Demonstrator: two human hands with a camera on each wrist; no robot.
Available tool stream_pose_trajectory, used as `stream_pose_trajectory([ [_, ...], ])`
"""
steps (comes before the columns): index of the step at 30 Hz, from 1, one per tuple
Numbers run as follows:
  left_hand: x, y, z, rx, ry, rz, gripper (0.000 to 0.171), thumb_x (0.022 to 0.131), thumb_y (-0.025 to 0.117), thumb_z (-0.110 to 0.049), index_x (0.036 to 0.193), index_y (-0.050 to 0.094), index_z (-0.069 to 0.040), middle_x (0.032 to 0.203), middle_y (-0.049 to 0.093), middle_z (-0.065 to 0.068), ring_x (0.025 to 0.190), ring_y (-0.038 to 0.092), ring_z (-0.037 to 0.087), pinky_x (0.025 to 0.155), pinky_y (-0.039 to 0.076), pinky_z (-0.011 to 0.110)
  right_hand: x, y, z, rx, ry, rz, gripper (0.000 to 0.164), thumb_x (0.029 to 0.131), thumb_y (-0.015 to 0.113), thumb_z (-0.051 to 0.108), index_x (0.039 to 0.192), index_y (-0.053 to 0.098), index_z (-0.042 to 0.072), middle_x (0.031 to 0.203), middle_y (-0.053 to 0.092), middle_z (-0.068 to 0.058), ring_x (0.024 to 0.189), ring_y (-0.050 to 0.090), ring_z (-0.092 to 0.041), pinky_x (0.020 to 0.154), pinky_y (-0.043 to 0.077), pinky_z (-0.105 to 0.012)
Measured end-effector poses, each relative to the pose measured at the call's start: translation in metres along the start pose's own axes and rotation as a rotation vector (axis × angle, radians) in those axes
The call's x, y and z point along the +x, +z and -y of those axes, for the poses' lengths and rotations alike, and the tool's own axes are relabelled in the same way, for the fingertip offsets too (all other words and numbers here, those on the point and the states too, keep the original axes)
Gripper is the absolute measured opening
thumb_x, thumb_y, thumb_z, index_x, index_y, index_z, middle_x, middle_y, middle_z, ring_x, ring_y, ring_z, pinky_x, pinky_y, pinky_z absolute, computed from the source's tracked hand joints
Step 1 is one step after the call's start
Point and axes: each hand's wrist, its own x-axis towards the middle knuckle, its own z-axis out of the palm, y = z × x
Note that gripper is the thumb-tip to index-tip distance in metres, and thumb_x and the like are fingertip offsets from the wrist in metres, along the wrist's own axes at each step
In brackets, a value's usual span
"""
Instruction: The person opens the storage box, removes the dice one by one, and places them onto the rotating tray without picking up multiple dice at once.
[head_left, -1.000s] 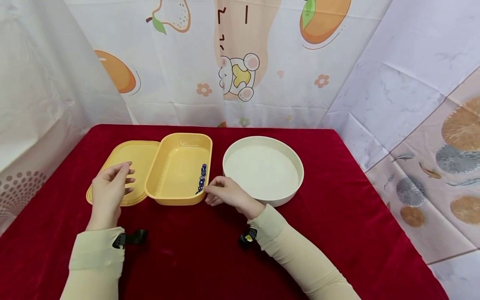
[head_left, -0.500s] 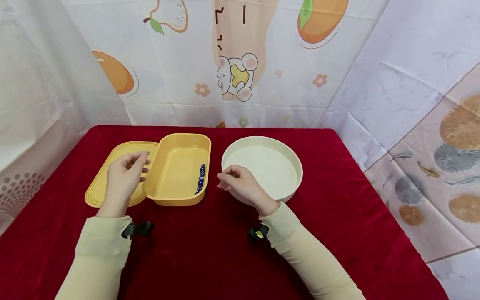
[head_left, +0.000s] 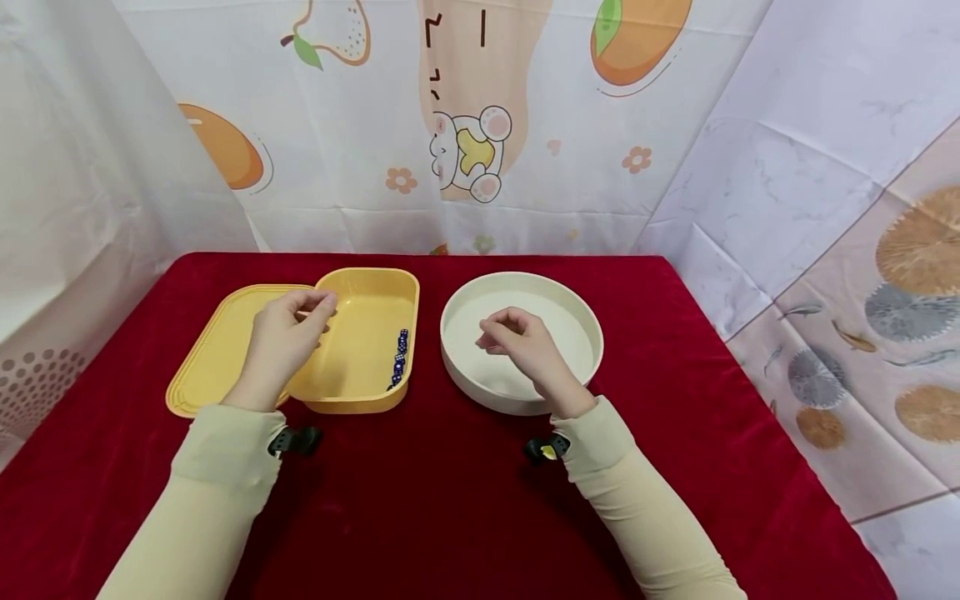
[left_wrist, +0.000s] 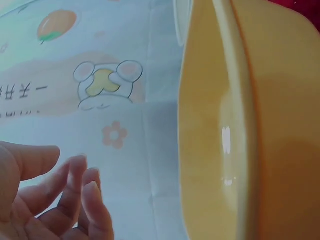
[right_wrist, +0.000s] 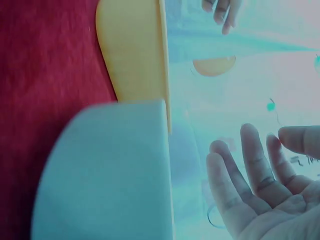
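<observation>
Above the left part of a yellow rectangular box point(head_left: 348, 407) hovers my left hand point(head_left: 281, 340), its fingers loosely bent. In the left wrist view that hand point(left_wrist: 60, 200) holds nothing, with the box wall point(left_wrist: 287, 125) beside it. Several dark blue dice point(head_left: 399, 358) lie in a row along the box's right inner wall. My right hand point(head_left: 531, 343) hangs over a round white tray point(head_left: 504, 402). Its thumb tip is close to the index fingertip in the right wrist view, the other fingers point(right_wrist: 257, 155) are relaxed, and nothing shows between them.
A yellow lid point(head_left: 217, 358) lies flat left of the box, partly under the box's edge and my left arm. Red cloth point(head_left: 420, 517) covers the table. A printed curtain point(head_left: 360, 150) hangs behind the table, and another sheet is on the right.
My right hand has moved right, from the box's front right corner to over the white tray. My left hand has shifted right, from over the lid to over the box.
</observation>
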Motion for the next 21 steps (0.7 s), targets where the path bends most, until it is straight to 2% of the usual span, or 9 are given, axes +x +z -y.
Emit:
stream_pose_trajectory([
  [4, 0.001, 0.013, -0.001, 0.042, 0.048, 0.021, 0.044, 0.102, 0.051, -0.04, 0.12, 0.067, -0.003, 0.11, 0.07, 0.018, 0.084, 0.065, 0.019, 0.066, 0.051, 0.02, -0.003, -0.014, 0.001, -0.025, -0.006, -0.056, 0.028, 0.099, 0.059, 0.02, 0.11, 0.062, -0.005, 0.089, 0.069, -0.003, 0.089, 0.07, -0.017, 0.09, 0.057, -0.038],
  [7, 0.001, 0.024, -0.001, 0.087, 0.084, 0.051, 0.041, 0.102, 0.053, -0.038, 0.12, 0.069, -0.005, 0.109, 0.07, 0.016, 0.09, 0.065, 0.027, 0.071, 0.048, 0.027, -0.004, -0.024, -0.001, -0.036, 0.003, -0.101, 0.028, 0.099, 0.059, 0.021, 0.11, 0.062, -0.004, 0.09, 0.069, -0.003, 0.087, 0.069, -0.012, 0.089, 0.057, -0.034],
  [11, 0.001, 0.035, 0.002, 0.121, 0.101, 0.087, 0.035, 0.1, 0.056, -0.035, 0.118, 0.07, -0.008, 0.107, 0.07, 0.013, 0.091, 0.065, 0.029, 0.074, 0.047, 0.032, -0.004, -0.037, -0.005, -0.054, 0.007, -0.144, 0.024, 0.099, 0.058, 0.021, 0.109, 0.062, -0.002, 0.091, 0.069, -0.003, 0.084, 0.067, -0.006, 0.085, 0.057, -0.028],
  [21, -0.002, 0.05, 0.005, 0.14, 0.086, 0.186, 0.032, 0.097, 0.063, -0.029, 0.119, 0.069, -0.006, 0.106, 0.071, 0.012, 0.089, 0.066, 0.027, 0.07, 0.05, 0.03, -0.006, -0.059, -0.015, -0.093, 0.022, -0.244, 0.027, 0.098, 0.06, 0.021, 0.109, 0.063, -0.003, 0.085, 0.071, 0.0, 0.081, 0.067, -0.005, 0.081, 0.057, -0.023],
])
